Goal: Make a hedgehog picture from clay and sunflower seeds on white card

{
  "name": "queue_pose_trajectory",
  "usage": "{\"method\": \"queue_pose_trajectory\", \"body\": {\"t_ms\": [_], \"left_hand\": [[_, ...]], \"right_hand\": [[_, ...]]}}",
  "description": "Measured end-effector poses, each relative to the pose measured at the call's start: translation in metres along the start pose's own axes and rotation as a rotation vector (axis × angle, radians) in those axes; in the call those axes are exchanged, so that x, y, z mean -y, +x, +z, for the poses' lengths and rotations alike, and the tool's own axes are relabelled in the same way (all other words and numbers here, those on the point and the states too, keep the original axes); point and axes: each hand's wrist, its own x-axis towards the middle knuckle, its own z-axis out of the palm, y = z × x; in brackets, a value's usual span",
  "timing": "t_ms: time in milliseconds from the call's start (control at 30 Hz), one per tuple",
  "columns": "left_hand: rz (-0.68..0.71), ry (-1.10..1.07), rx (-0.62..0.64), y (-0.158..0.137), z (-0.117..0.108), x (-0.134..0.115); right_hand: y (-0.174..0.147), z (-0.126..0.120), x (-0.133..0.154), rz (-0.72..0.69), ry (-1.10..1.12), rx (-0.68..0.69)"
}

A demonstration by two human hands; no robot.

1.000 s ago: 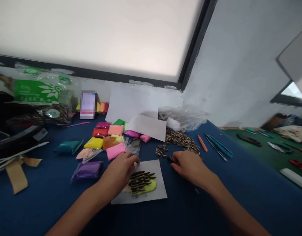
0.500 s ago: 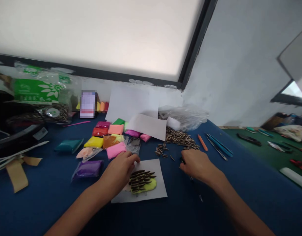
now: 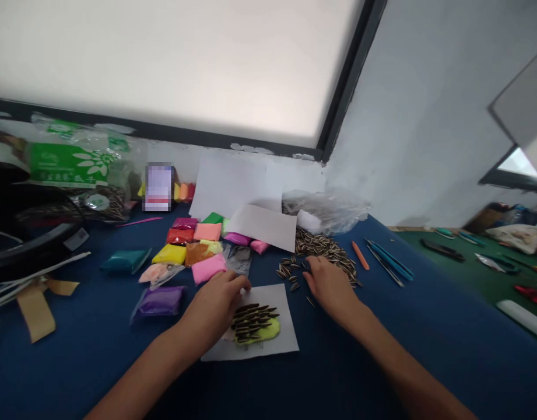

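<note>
My left hand (image 3: 220, 303) rests on the left part of a white paper sheet (image 3: 285, 338), fingers loosely bent. On that sheet lies a flat yellow-green clay shape (image 3: 271, 331), with rows of dark sunflower seeds (image 3: 253, 318) set on it and paler clay at its left side. Over at the seed pile (image 3: 323, 248), my right hand (image 3: 332, 286) reaches to its near left edge. Its thumb and forefinger close around something small and dark, too unclear to name. Several loose seeds (image 3: 288, 268) lie left of these fingertips.
Colourful clay packets (image 3: 209, 268) lie left of the sheet. A seed bag (image 3: 71, 163) and a phone-like screen (image 3: 158, 188) stand behind. Right of the pile are an orange stick (image 3: 360, 255) and blue-handled tweezers (image 3: 390, 261). Blank paper (image 3: 237, 181) leans on the wall.
My right hand has moved left and slightly away from me, to the pile's edge. A slim dark tool seen under it before is now out of sight. My left hand stays on the sheet.
</note>
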Motion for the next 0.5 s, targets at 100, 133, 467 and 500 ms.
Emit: {"method": "queue_pose_trajectory", "body": {"t_ms": [100, 133, 467, 500], "left_hand": [[0.0, -0.002, 0.0, 0.0004, 0.0, 0.0001], [-0.004, -0.002, 0.003, 0.0006, -0.0001, 0.0], [0.0, 0.003, 0.009, 0.0, -0.0016, -0.0019], [-0.002, 0.006, 0.014, 0.0, -0.0019, -0.0021]], "right_hand": [[0.0016, 0.0015, 0.0021, -0.009, 0.023, -0.028], [0.0027, 0.0022, 0.0031, -0.02, 0.032, -0.038], [0.0053, 0.0081, 0.0035, -0.206, 0.168, -0.099], [0.0044, 0.0064, 0.0015, -0.195, 0.171, -0.102]]}}
